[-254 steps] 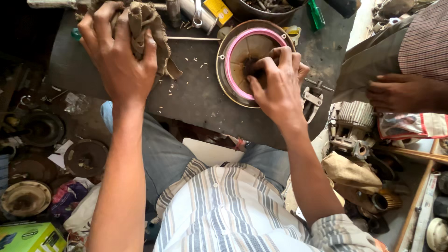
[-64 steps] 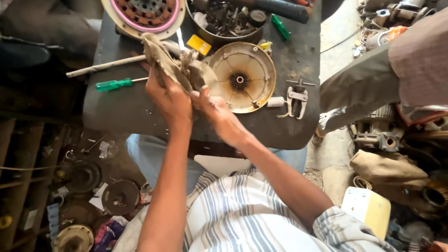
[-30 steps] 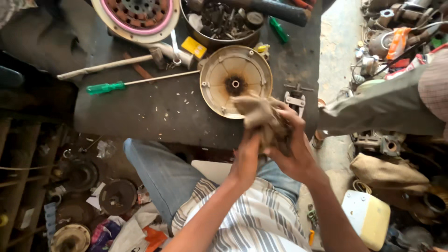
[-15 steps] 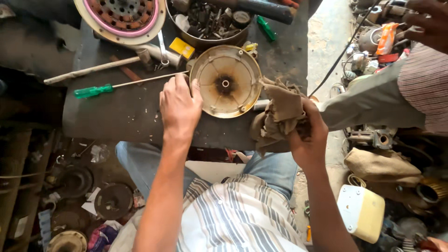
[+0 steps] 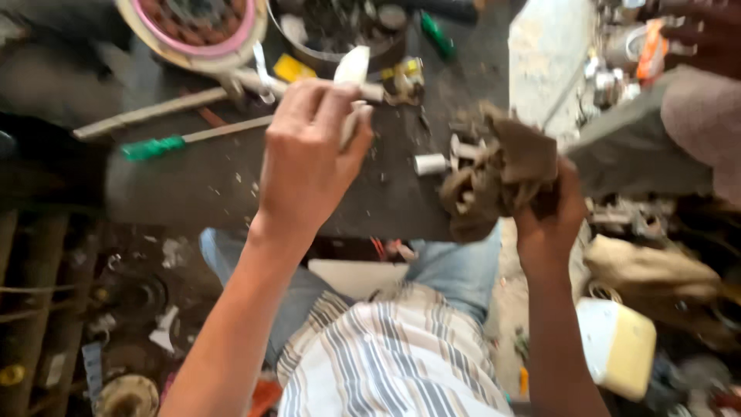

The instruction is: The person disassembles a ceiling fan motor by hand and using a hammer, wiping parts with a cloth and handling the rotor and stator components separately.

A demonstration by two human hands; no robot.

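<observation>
**Disc tipped up, rag held clear**

Over the dark surface point(image 5: 224, 181), my left hand point(image 5: 309, 158) is curled around a pale round disc point(image 5: 351, 73), thumb on one side and fingers wrapped over the other, so the disc stands on edge and I see only its thin rim. Holding it that way keeps it off the grit and chips scattered across the top; the blur hides just how the fingertips sit.

My right hand point(image 5: 549, 212) is closed into a fist on a brown rag point(image 5: 494, 174), bunched thick and lifted at the surface's right edge, well apart from the disc. Held there, I judge, it stays out of the other hand's way.

Just beside the rag lies a small white cylinder point(image 5: 429, 164). Left of my left hand, a green-handled screwdriver point(image 5: 166, 145) lies flat, and a long grey bar point(image 5: 147, 116) runs slantwise above it. Farther back sit a pink-rimmed round part point(image 5: 235, 38) and a dark bowl point(image 5: 309, 46) of odd bits, pushed to the far edge, leaving the middle free.

At far right another person's sleeve point(image 5: 698, 112) and grey trouser leg point(image 5: 641, 150) come close to the rag.
</observation>
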